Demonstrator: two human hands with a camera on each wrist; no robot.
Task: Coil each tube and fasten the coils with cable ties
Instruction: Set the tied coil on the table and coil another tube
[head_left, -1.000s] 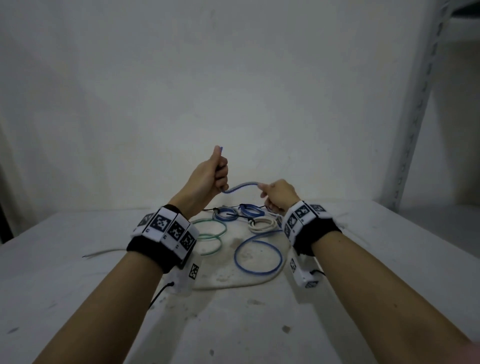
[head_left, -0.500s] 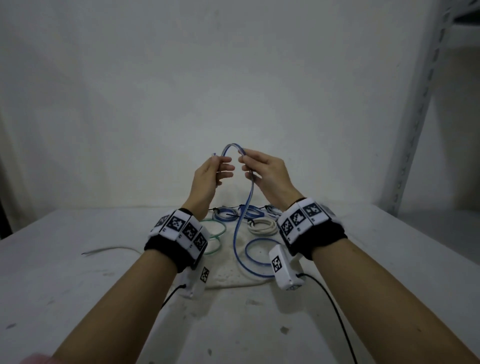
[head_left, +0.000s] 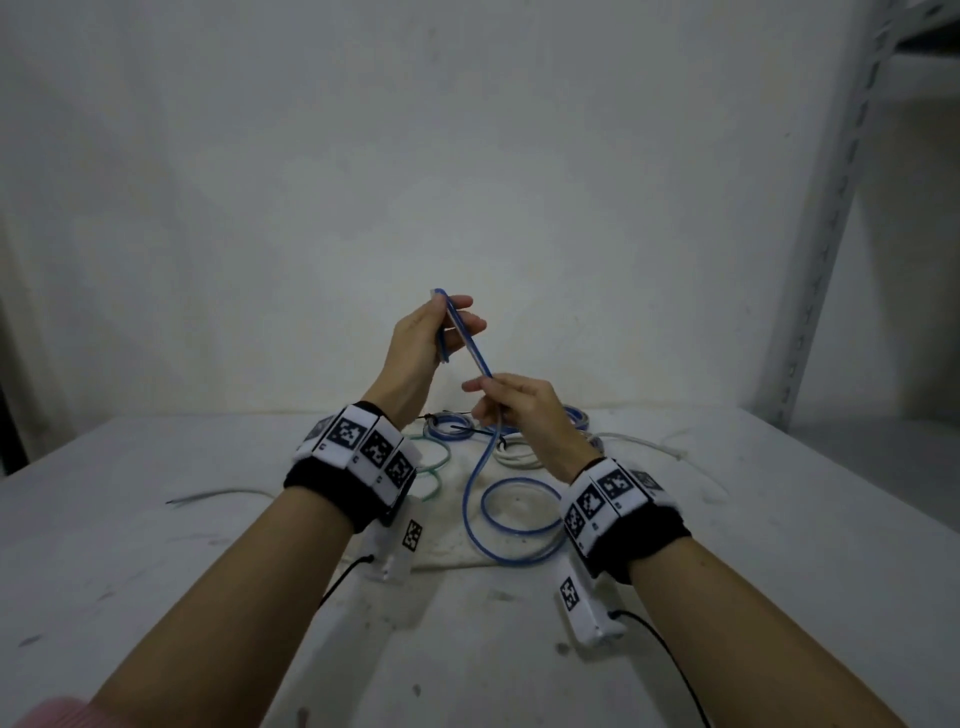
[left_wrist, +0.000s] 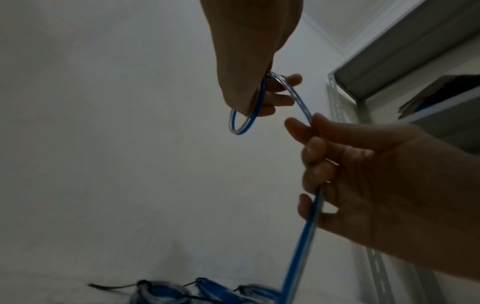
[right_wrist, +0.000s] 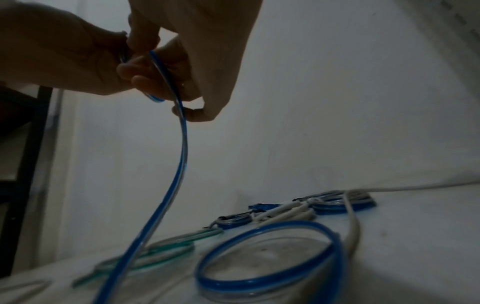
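Observation:
A blue-striped clear tube (head_left: 475, 467) rises from a loose ring (head_left: 519, 522) on the table to my hands. My left hand (head_left: 457, 325) is raised and holds a small first loop of the tube (left_wrist: 241, 123) in its curled fingers, the tube's end sticking up above them. Just below and to the right, my right hand (head_left: 485, 395) pinches the same tube between thumb and fingers (left_wrist: 309, 131). In the right wrist view the tube (right_wrist: 179, 164) hangs from both hands down to the ring (right_wrist: 272, 257).
Tied blue coils (head_left: 447, 428) (head_left: 574, 415), a white coil (head_left: 519, 457) and a loose green tube (head_left: 434, 462) lie at the table's back. A pale cloth (head_left: 441, 551) lies under the ring. A thin strip (head_left: 218, 496) lies left, a white tube (head_left: 639, 441) right. A metal shelf upright (head_left: 831, 208) stands far right.
The right hand brought the tube up to the left hand and bent it into a small loop, then slid down the tube below the left hand. The left hand now holds that loop.

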